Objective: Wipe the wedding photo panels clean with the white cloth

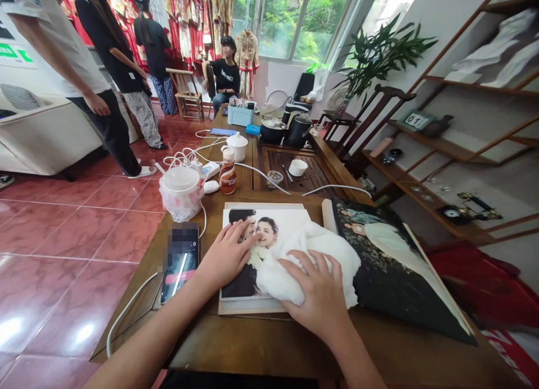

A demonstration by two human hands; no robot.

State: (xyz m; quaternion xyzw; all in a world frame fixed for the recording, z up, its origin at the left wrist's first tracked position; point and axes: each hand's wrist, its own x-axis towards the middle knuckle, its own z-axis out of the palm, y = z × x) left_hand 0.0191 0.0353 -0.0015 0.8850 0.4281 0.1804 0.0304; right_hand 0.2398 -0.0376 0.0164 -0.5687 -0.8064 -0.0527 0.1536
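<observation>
On the brown wooden table (252, 344), at 12 o'clock: one white fluffy towel (307, 237), lying over part of a glossy white-bordered couple portrait print (265, 237). Right hand (315, 293) presses the towel, fingers spread, unclamped; left hand (225, 254) lies open on the print, whose left side remains uncovered. Dark rectangular photo board (400, 282) beside it, at 2 o'clock.

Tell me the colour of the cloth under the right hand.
White: it is a fluffy towel under the right hand, and it shows best in the head view.

Can't make out a thing on the phone (180, 260) screen, it's all blurred, the towel (307, 268) covers half the photo (261, 223), and the person (54, 46) at far left is cut off up top.
</observation>
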